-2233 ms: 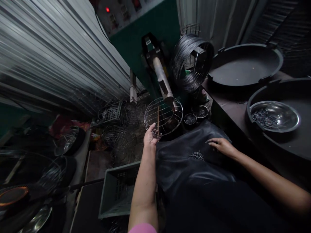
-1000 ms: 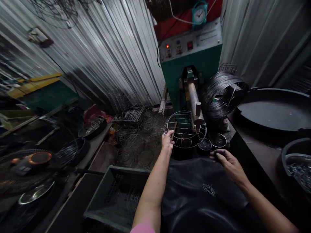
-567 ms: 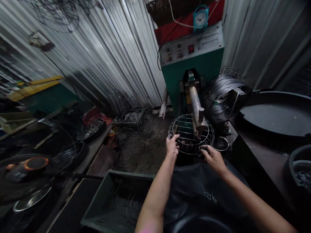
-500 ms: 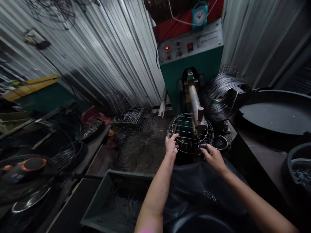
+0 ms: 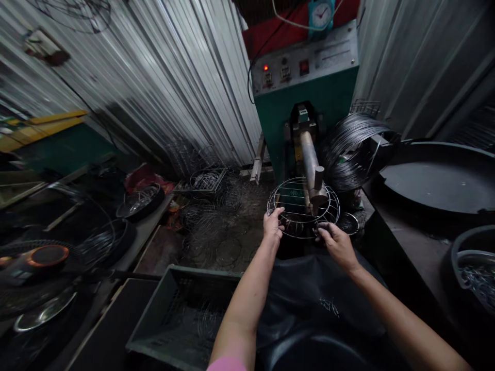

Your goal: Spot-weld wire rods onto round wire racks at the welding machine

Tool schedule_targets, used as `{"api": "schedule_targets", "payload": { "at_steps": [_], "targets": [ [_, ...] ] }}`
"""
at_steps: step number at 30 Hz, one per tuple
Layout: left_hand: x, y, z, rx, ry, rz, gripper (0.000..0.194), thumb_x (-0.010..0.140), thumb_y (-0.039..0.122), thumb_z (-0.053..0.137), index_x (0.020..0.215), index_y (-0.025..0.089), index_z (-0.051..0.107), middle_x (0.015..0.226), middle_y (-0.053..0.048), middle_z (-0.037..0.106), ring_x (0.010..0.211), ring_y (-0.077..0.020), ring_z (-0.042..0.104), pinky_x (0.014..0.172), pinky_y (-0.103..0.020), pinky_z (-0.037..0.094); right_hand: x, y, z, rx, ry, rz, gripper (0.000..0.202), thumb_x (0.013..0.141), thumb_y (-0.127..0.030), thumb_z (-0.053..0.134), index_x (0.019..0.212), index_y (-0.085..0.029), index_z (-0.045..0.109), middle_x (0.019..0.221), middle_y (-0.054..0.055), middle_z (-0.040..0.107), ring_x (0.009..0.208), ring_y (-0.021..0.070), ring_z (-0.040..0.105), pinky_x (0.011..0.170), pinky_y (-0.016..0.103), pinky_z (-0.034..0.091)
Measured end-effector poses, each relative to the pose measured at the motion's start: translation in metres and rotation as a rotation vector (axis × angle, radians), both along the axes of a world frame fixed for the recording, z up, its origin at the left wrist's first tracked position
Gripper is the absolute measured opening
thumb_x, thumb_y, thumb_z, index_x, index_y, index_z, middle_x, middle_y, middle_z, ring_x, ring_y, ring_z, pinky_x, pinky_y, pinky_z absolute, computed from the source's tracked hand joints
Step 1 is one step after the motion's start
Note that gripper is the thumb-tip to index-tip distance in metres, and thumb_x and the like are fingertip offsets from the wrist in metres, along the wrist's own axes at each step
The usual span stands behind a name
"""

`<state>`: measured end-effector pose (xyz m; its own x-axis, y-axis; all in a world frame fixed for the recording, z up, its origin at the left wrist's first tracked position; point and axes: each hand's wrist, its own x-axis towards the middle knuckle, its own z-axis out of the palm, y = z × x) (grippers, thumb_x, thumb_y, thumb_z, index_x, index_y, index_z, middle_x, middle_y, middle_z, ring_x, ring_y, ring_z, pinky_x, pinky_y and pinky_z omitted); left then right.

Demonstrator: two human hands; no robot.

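A round wire rack [image 5: 291, 211], two rings joined by straight bars and short spokes, lies level under the metal arm [image 5: 310, 157] of a green machine. My left hand [image 5: 274, 225] is closed on the rack's near left rim, thumb on top. At its near right side, just below the arm's pointed tip [image 5: 314, 208], my right hand [image 5: 335, 241] has thumb and fingers pinched together. Whatever sits between those fingertips is too small and dark to make out. Several short bent wires [image 5: 328, 306] rest on the black cover over my lap.
Behind the arm stands the green machine [image 5: 266, 116] with a lit red lamp. A wire coil [image 5: 350, 149] hangs to its right, beside a large black pan [image 5: 436, 185]. A bucket [image 5: 456, 257] holds small metal parts. A green crate [image 5: 154, 330] stands at lower left.
The view has shifted slightly, so the surroundings sit a little higher and further left. My right fingertips are a little closer to the arm's tip. My left hand keeps its hold on the rack.
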<state>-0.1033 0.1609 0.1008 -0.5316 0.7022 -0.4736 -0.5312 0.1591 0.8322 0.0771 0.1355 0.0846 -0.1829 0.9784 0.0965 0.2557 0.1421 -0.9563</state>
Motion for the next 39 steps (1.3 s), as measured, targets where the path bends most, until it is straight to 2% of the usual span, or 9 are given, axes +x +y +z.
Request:
{"api": "schedule_targets", "payload": {
  "at_steps": [11,19,26,29,32,34,39],
  "targets": [
    [-0.001,0.004,-0.002,-0.001,0.008,0.034,0.040,0.050,0.027,0.075,0.078,0.018,0.047,0.053,0.009,0.037,0.036,-0.0019,0.029,0.033,-0.015,0.016,-0.004,0.010,0.001,0.011,-0.010,-0.012,0.025,0.079,-0.042,0.047,0.088,-0.020,0.057,0.072,0.004,0.064,0.064,0.0180,0.061,0.067,0.031,0.047],
    [0.000,0.006,-0.005,-0.020,0.022,0.035,0.035,0.053,0.027,0.073,0.074,0.018,0.047,0.052,0.009,0.036,0.036,-0.0024,0.029,0.032,-0.015,0.017,-0.004,0.014,0.001,-0.032,0.045,-0.003,0.025,0.079,-0.041,0.048,0.087,-0.019,0.056,0.077,0.006,0.066,0.061,0.0169,0.061,0.064,0.030,0.048],
    [0.001,0.007,-0.001,-0.058,0.038,0.057,0.034,0.052,0.025,0.074,0.074,0.016,0.049,0.055,0.006,0.042,0.038,-0.0040,0.036,0.033,-0.016,0.017,-0.006,0.014,0.001,-0.005,0.076,-0.016,0.027,0.078,-0.042,0.050,0.084,-0.017,0.059,0.071,0.003,0.065,0.056,0.0145,0.060,0.061,0.029,0.048],
    [0.001,0.008,-0.003,-0.055,0.032,0.050,0.032,0.051,0.026,0.073,0.072,0.016,0.050,0.054,0.006,0.044,0.038,-0.0048,0.038,0.033,-0.016,0.017,0.000,0.010,-0.001,-0.005,0.123,-0.057,0.031,0.078,-0.043,0.052,0.090,-0.016,0.061,0.075,0.005,0.067,0.064,0.0168,0.064,0.065,0.030,0.050],
    [0.002,0.009,-0.006,-0.073,0.015,0.067,0.031,0.051,0.027,0.073,0.070,0.015,0.051,0.051,0.007,0.041,0.036,-0.0038,0.033,0.033,-0.017,0.017,0.020,0.003,-0.010,-0.018,0.148,-0.149,0.036,0.080,-0.042,0.049,0.101,-0.015,0.060,0.084,0.007,0.069,0.071,0.0178,0.065,0.071,0.031,0.050],
    [0.003,0.008,-0.007,-0.084,0.010,0.086,0.031,0.051,0.026,0.073,0.070,0.015,0.052,0.050,0.007,0.040,0.035,-0.0032,0.030,0.033,-0.017,0.017,0.039,-0.004,-0.022,-0.079,0.151,-0.192,0.040,0.080,-0.042,0.049,0.107,-0.014,0.058,0.087,0.008,0.069,0.069,0.0173,0.065,0.070,0.031,0.051],
    [0.004,0.006,-0.004,-0.088,0.016,0.122,0.035,0.050,0.025,0.074,0.075,0.014,0.052,0.057,0.004,0.048,0.038,-0.0065,0.041,0.033,-0.017,0.020,0.089,-0.030,-0.069,-0.290,0.048,-0.172,0.045,0.071,-0.038,0.054,0.107,-0.011,0.059,0.073,0.007,0.068,0.061,0.0183,0.064,0.061,0.030,0.051]
  ]
}}
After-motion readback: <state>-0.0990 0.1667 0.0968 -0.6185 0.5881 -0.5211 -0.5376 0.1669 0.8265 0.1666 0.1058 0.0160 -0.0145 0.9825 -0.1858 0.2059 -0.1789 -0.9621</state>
